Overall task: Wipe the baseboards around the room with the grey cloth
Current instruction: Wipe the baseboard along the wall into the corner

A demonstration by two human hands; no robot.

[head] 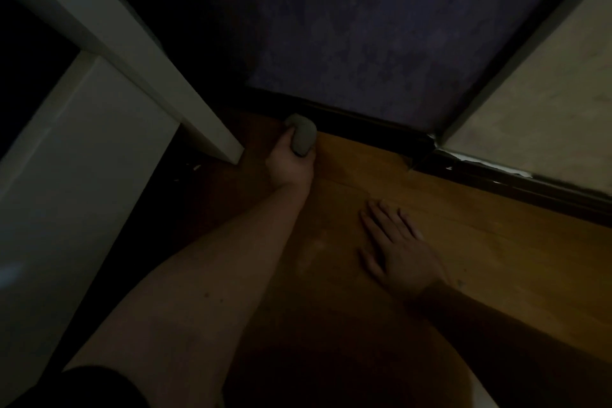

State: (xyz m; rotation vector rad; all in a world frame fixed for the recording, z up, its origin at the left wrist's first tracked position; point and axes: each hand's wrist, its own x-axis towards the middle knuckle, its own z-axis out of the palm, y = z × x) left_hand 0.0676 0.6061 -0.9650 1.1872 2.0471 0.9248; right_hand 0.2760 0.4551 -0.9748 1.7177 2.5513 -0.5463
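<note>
My left hand [290,161] reaches forward and grips a bunched grey cloth [302,136]. The cloth presses against the dark baseboard [357,122] at the foot of the purple wall, close to the white furniture leg. My right hand [395,248] lies flat on the wooden floor with its fingers spread, holding nothing. The scene is dim.
A white table or desk frame [109,53] with a leg [215,139] stands at the left, close to my left hand. A pale wall [536,109] meets the purple wall [381,26] at a corner to the right, with a chipped baseboard [496,175] below it. Wooden floor [463,228] runs along the right.
</note>
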